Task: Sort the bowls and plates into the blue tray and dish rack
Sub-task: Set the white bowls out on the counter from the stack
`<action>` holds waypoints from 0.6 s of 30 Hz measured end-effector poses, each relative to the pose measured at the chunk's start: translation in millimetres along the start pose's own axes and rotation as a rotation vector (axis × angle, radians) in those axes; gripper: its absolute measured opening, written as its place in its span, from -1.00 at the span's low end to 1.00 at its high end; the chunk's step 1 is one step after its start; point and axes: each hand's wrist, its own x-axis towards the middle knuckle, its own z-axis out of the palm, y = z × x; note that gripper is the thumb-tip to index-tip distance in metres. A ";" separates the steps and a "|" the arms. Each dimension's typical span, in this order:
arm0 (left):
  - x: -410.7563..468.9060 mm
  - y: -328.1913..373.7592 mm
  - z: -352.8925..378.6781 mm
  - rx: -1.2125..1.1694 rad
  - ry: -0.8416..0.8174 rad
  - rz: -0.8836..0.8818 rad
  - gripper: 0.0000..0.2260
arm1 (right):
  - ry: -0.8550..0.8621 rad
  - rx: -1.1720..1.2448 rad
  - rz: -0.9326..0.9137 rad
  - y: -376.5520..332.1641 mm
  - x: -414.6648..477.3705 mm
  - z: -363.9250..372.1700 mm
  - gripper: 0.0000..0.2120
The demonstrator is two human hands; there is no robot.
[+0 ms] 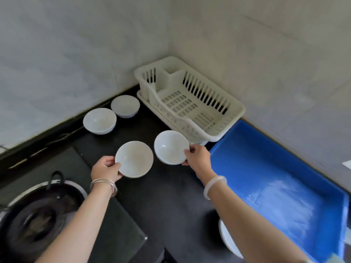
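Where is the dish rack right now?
In the head view, the dish rack sits in the far wall corner, right of centre, with the blue tray at its near right.

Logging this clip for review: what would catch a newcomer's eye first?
The left hand grips one white bowl and the right hand a second bowl, side by side over the dark counter. The bright blue tray lies at the right, with the white dish rack in the corner behind it.

Pale tiled corner walls [76,44], black countertop [171,202], prob. wok [38,215] btm left
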 end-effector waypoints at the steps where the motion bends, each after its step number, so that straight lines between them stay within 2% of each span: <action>1: 7.9 0.9 -2.2 -0.019 0.020 -0.012 -0.81 | -0.013 0.002 0.011 -4.1 8.9 10.9 -0.85; 5: 38.8 6.7 -6.1 -0.091 0.074 -0.085 -0.81 | -0.051 0.003 0.041 -19.3 40.1 48.1 -0.96; 10: 66.5 10.3 -4.7 -0.188 0.086 -0.158 -0.78 | -0.045 0.014 0.059 -27.4 62.1 78.5 -0.95; 18: 82.0 5.7 -4.3 -0.231 0.109 -0.169 -0.78 | -0.036 0.030 0.113 -22.3 77.0 101.1 -0.93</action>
